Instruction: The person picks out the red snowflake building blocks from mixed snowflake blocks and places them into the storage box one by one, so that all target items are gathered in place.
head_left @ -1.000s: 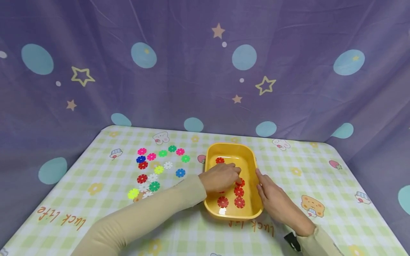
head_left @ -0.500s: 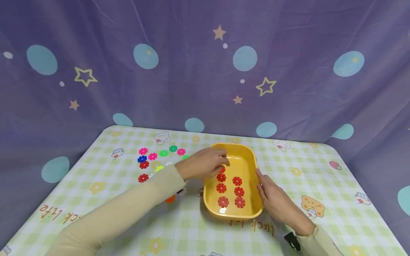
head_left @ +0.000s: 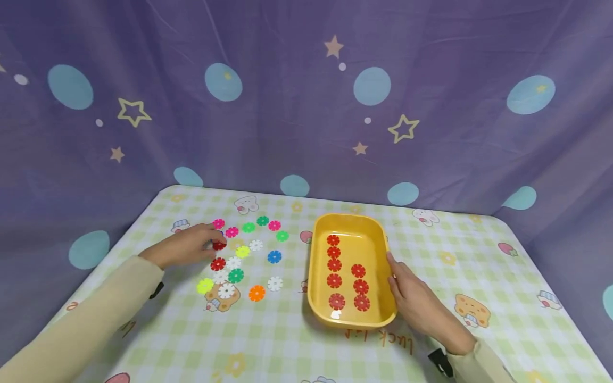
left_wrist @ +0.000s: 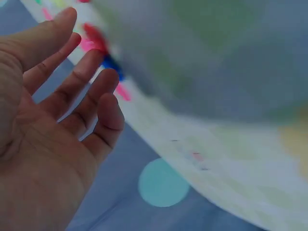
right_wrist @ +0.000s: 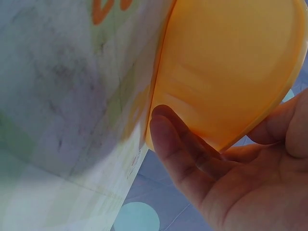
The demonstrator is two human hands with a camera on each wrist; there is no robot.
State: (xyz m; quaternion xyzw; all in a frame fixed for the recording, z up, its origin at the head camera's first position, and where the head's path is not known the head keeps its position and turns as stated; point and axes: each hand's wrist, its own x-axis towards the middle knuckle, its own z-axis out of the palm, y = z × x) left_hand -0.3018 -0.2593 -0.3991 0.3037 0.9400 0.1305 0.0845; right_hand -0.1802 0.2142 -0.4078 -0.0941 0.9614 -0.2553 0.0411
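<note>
Over the loose notched plastic discs on the left, my left hand (head_left: 188, 246) reaches down, its fingertips right at a red disc (head_left: 219, 244). The left wrist view shows that hand (left_wrist: 62, 106) with loosely bent fingers and the thumb apart from them; a blurred red disc (left_wrist: 95, 37) appears by the fingertips. My right hand (head_left: 421, 298) holds the right side of a yellow plastic tray (head_left: 348, 315). In the right wrist view, the tray's rim (right_wrist: 269, 115) runs between thumb and fingers. Inside the tray lie several red discs (head_left: 334, 264) in two columns, the left one longer.
Among the loose discs are another red disc (head_left: 217, 264), a blue disc (head_left: 274, 257), an orange disc (head_left: 257, 293) and several white, green, pink and yellow ones. A checked tablecloth (head_left: 287, 346) covers the table. Behind it hangs a purple curtain (head_left: 287, 133).
My left hand has left the tray and moved left to the loose discs. The left column of red discs now shows in full. The right hand has stayed at the tray's side.
</note>
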